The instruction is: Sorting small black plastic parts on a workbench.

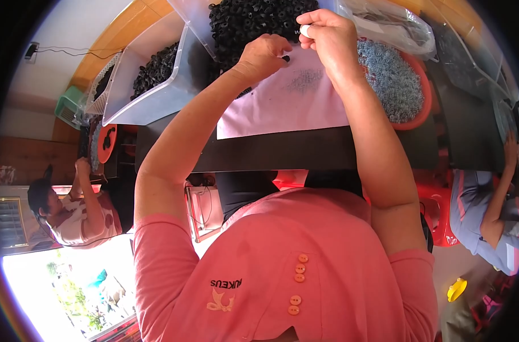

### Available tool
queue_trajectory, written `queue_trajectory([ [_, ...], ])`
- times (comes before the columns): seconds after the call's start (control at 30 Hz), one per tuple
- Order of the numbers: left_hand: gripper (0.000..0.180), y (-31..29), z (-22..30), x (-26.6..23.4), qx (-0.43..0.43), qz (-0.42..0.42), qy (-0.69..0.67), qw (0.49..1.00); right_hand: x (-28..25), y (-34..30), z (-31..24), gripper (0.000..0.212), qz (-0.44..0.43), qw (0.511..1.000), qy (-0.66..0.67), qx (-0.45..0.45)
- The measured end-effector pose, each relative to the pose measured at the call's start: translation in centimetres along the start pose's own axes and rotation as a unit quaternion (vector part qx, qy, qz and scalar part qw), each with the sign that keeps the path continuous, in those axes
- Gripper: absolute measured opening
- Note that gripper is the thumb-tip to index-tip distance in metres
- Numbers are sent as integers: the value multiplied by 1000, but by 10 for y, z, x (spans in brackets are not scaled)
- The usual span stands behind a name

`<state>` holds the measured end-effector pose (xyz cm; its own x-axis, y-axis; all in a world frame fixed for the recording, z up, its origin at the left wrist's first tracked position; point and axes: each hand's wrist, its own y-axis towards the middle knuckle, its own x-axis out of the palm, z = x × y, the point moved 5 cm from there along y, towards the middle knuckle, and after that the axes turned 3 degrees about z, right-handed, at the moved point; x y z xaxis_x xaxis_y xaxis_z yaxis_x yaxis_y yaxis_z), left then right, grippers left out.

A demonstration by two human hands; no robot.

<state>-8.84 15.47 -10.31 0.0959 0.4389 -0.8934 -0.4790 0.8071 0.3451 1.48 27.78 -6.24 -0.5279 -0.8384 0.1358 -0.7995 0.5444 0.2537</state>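
Observation:
My left hand [265,56] is closed, thumb and fingertips pinching a small black part [286,58] over a pale pink sheet [282,117]. Higher and to its right, my right hand [331,43] is closed in a pinch. Something white [304,31] shows at its thumb; I cannot tell if it is a wrap or a held piece. Any tiny thing at those fingertips is too small to name. Beyond both hands, a heap of small black ring-like parts [259,23] fills a clear plastic bin. Tiny grey pieces [305,80] lie scattered on the sheet.
Right of the sheet, an orange basin [424,94] holds many small grey-blue pieces. Another clear bin [142,111] with black parts stands left, near a green basket [71,105]. A clear plastic bag [402,34] lies at the back right. Other people sit at both sides.

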Motion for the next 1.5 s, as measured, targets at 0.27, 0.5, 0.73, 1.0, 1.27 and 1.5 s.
queue_trajectory([
  [0.27,16,1,6,11,-28,-52,100,993,0,2,4,20,-2,1000,-1,11],
  [0.5,11,-4,23,21,69,-6,252,965,-3,4,5,19,16,1000,-8,3],
  [0.73,15,-19,6,-11,-208,58,-336,917,-1,1,0,20,-24,999,-13,27],
  [1.0,19,-64,27,-28,-271,42,-562,781,30,-11,5,28,-179,982,-55,-8],
  [1.27,16,-80,24,-25,-285,90,-596,746,42,-20,10,22,-237,967,-87,-43],
  [1.5,15,-85,10,-22,-294,143,-663,674,48,-18,20,9,-185,982,-43,-15],
])
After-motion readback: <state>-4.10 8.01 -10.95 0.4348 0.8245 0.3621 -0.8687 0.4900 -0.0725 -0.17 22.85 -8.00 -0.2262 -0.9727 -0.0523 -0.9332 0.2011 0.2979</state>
